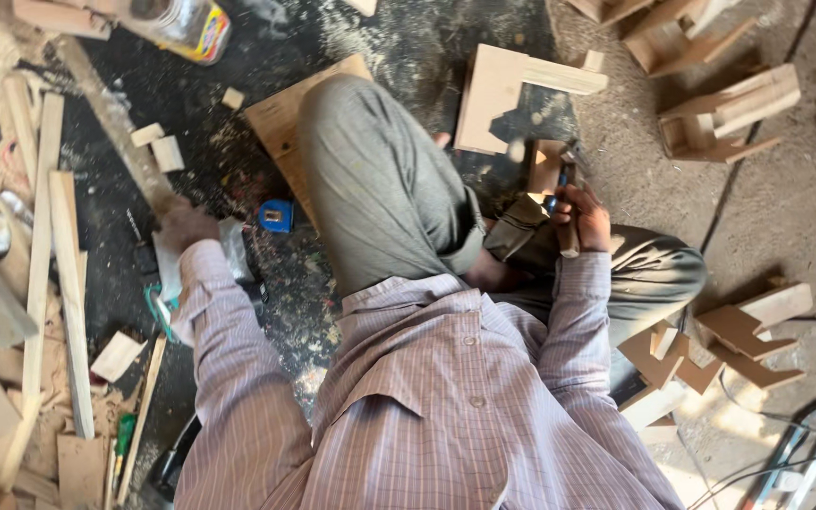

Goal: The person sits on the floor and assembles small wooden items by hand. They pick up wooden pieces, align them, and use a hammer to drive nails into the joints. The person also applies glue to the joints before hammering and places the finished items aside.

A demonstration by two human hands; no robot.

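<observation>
- Fingers of the right hand (586,215) are curled tight around a wooden-handled tool (567,225); its metal end points up toward a small wooden block (546,168) just ahead of the hand.
- Fingers of the left hand (184,225) are folded over the near end of a long wooden strip (110,118), which runs away over the dusty floor toward the upper left; the grip looks closed, though the fingertips are hidden under the hand.
- Both arms wear a striped shirt, and the person sits on the floor with grey-trousered legs folded between the two hands.
- A blue tape measure (276,215) lies on the floor between the left hand and the raised knee.
- A plywood board (280,118) sticks out from under the knee.
- Beyond the small block stands a pale L-shaped wooden piece (502,90), made of a flat panel with a bar across its top.
- Two small wood offcuts (160,146) lie just beside the long strip.
- Long thin slats (54,283) lie side by side at the left edge, among shavings and scraps.
- A green-handled screwdriver (123,439) lies near the lower left.
- Finished wooden assemblies (729,118) are stacked at the upper right, well apart from the hands.
- Flat brown offcuts (739,335) are scattered beside the right thigh.
- A jar with a yellow label (186,26) lies at the top left.
</observation>
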